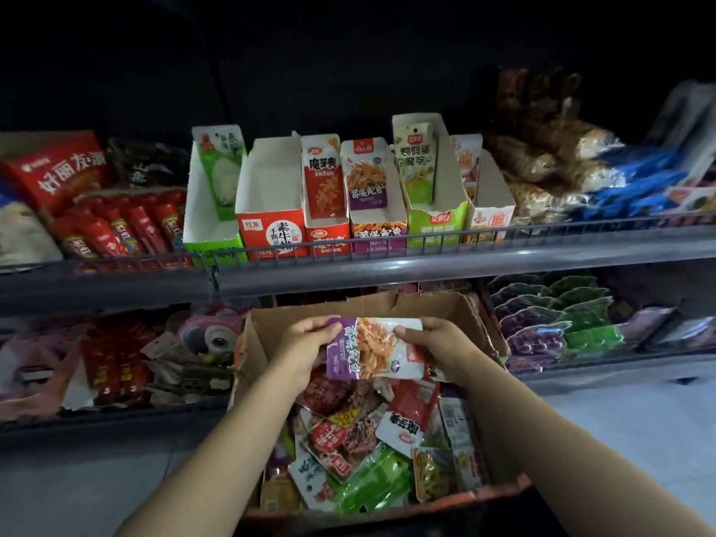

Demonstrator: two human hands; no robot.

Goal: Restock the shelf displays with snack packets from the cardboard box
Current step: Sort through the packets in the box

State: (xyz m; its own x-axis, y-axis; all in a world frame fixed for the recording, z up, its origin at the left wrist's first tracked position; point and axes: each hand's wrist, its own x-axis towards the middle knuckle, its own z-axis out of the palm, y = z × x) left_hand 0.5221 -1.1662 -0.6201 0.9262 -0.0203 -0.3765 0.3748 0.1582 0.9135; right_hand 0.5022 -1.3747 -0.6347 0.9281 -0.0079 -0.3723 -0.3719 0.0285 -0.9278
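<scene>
Nearest to the camera stands the open brown cardboard box [445,304], and it is full of mixed snack packets [372,451] in red, green and white, so I judge that most of the restocking is not done yet. Above the box, the left hand [306,343] and the right hand [434,341] both hold one flat purple-and-white foil packet [372,348], each pinching one end of it between thumb and fingers. Farther away, on the grey wire-fronted upper shelf [426,257], a row of paper display cartons stands. The purple display carton [377,230] shows the same print as the held packet and has only one packet visible inside, so the held packet probably belongs there. The red-and-white display carton [271,230] beside it looks empty, and the others are also low.
</scene>
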